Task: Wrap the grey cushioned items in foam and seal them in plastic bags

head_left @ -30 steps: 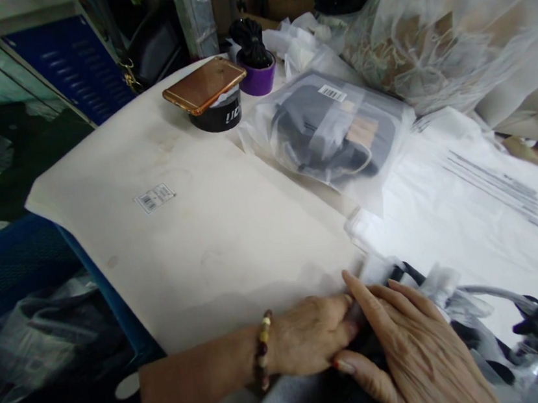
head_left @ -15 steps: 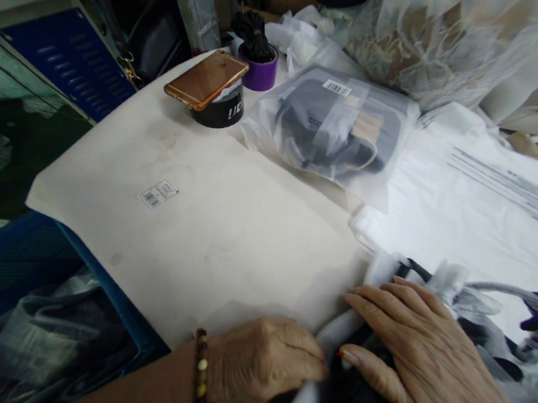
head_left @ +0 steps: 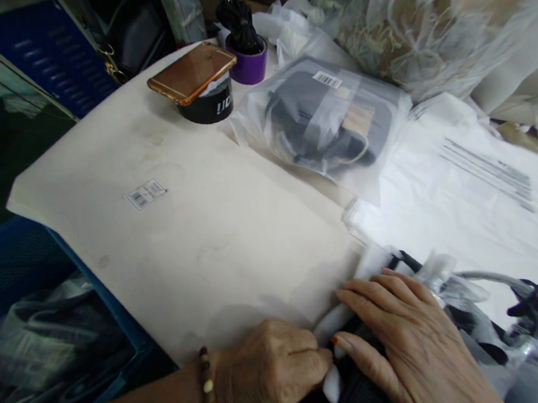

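Observation:
At the bottom centre, my left hand (head_left: 274, 369), with a beaded bracelet at the wrist, is closed, its fingertips pinching white foam wrapping (head_left: 331, 385) at the edge of a black bag (head_left: 364, 396). My right hand (head_left: 404, 342) lies spread on top of the same bag, thumb apart from the fingers. Much of the bag is hidden under my hands and past the lower edge. A grey cord and black straps in clear plastic (head_left: 526, 300) lie to the right of my right hand.
A phone (head_left: 192, 72) rests on a black tape roll (head_left: 208, 107), beside a purple roll (head_left: 250, 63) on the cream table (head_left: 233, 232). Behind are a plastic-wrapped bag (head_left: 332, 115) and white plastic sheets (head_left: 463, 184). A blue crate (head_left: 98, 294) stands at left.
My left hand has shifted slightly right along the bag's edge, and less of the white foam shows beside it. The whole view has moved a little.

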A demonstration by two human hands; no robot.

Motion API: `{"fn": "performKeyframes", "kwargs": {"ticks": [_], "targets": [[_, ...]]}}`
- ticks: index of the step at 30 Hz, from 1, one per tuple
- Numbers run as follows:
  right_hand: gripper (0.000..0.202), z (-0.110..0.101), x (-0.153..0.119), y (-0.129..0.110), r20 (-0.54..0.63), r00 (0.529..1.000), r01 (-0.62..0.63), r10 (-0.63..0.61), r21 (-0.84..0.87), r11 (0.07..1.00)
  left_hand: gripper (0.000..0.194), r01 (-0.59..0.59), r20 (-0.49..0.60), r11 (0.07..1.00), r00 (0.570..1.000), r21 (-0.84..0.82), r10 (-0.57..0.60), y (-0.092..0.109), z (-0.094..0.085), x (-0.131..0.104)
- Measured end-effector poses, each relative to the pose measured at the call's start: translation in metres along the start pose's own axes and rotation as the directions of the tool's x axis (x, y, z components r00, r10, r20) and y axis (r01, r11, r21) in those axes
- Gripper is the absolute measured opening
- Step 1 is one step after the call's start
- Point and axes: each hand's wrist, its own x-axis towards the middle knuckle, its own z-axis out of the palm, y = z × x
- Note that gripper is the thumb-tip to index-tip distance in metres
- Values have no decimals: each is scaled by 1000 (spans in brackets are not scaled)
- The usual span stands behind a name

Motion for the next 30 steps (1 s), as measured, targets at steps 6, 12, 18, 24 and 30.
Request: {"fn": "performKeyframes", "kwargs": {"ticks": [6, 12, 18, 24, 30], "targets": [[40, -3, 3, 0, 19, 1000, 3, -3, 14, 1000, 31, -66, 30, 996, 997, 59, 64, -6, -4, 5], [41, -6, 6, -1, 57, 998, -9, 6, 52, 999, 23, 357, -1, 922, 932, -147, -361, 3, 16, 30], [35, -6, 6, -3, 45, 999, -27, 23, 89, 996, 28, 306, -26, 947, 950, -99, -310, 18, 8, 17], [33, -3, 4, -2, 55, 998, -50, 44, 107, 993, 18, 458, -8, 863, 884, 216, -467, 40, 9, 4], [27, 8, 7, -6, 60, 991, -121, 119, 24, 992, 24, 689, 99, 724, 719, 28, -688, 32, 18, 23]]}}
